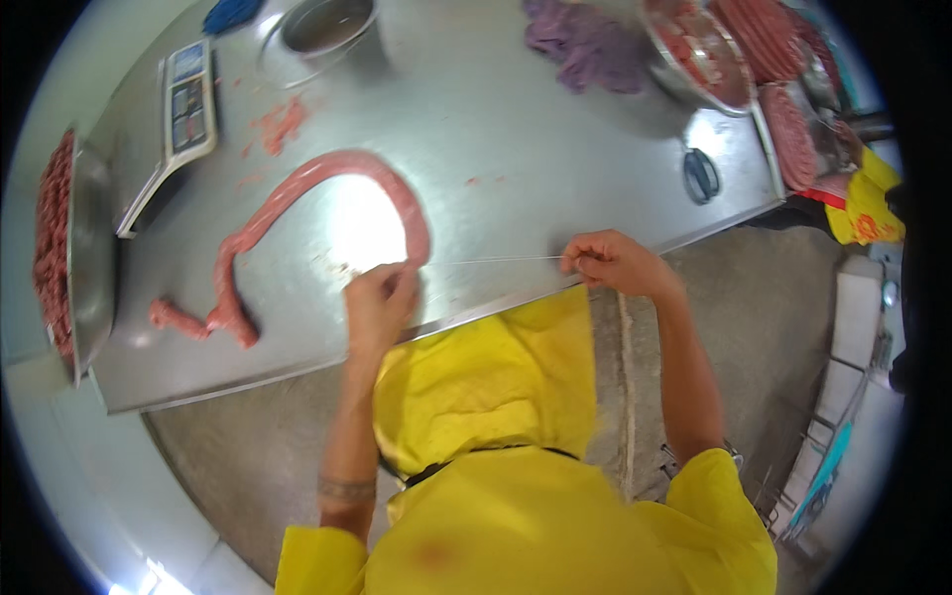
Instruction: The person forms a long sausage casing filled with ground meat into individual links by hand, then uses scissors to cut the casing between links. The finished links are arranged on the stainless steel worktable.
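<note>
Long, curved, glossy pink sausage [349,163] lies on smooth grey steel table [535,169], near end pinched in closed fingertips of left hand [380,302]; right hand [623,265], fingers curled closed, grips taut, thin white string [486,262].

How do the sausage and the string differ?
Thickness: the sausage is thick, the string thin.
Colour: the sausage is pink, the string whitish.
Pose: the sausage curves across the table, the string runs nearly straight to the right hand.
Shared: both reach the left hand.

yellow short sleeves [716,506] | yellow apron [486,372] | black waist strap [429,472] | patterned left-forearm band [347,489]
</note>
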Tool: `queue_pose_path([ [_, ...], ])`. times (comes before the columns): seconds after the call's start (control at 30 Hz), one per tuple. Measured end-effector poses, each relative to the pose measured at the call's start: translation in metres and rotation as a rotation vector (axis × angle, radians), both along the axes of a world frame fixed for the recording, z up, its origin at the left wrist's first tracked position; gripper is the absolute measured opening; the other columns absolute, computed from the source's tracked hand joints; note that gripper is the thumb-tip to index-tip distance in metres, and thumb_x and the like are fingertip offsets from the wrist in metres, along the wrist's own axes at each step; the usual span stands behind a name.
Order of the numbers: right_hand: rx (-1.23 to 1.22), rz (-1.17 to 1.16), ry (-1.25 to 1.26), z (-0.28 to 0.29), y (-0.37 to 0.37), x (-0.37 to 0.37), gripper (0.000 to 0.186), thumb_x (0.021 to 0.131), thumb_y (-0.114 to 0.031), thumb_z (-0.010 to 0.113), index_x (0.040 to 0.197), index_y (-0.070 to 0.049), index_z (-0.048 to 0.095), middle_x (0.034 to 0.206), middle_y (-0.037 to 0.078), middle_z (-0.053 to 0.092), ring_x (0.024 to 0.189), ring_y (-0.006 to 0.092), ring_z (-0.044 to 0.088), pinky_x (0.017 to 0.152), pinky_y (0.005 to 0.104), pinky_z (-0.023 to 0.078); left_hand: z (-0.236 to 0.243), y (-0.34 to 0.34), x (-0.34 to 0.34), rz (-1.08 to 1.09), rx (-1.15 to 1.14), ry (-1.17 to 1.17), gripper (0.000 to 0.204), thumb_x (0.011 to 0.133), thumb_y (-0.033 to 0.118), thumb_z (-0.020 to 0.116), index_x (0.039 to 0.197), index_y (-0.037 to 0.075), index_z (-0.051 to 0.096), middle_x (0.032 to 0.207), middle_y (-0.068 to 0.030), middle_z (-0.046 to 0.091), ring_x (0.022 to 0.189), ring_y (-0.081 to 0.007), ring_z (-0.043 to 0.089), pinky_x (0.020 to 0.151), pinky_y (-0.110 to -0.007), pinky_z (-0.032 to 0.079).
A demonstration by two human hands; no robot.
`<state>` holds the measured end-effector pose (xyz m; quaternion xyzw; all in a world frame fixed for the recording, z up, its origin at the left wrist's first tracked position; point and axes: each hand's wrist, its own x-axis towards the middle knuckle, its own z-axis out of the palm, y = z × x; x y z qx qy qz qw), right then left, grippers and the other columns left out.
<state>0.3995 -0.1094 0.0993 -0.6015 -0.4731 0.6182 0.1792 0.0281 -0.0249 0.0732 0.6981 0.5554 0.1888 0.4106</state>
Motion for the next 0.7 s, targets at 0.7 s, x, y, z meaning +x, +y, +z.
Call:
queue_pose_path([
  [0.7, 0.342, -0.476, -0.901, -0.029, -0.025, 0.112, 0.035, 0.092, -0.029, 0.08, 0.109, -0.002, 0.066, 0.1, 0.011, 0.067, 0.088, 0.0241, 0.064, 0.075, 0.0408, 0.051, -0.003, -0.027, -0.02, 0.239, -0.361, -0.254, 0.02, 0.105, 0.018, 0.067, 0.102, -0.002, 0.069, 0.087, -0.0087, 0.069, 0.075, -0.0138, 0.066, 0.064, -0.031, 0.054],
])
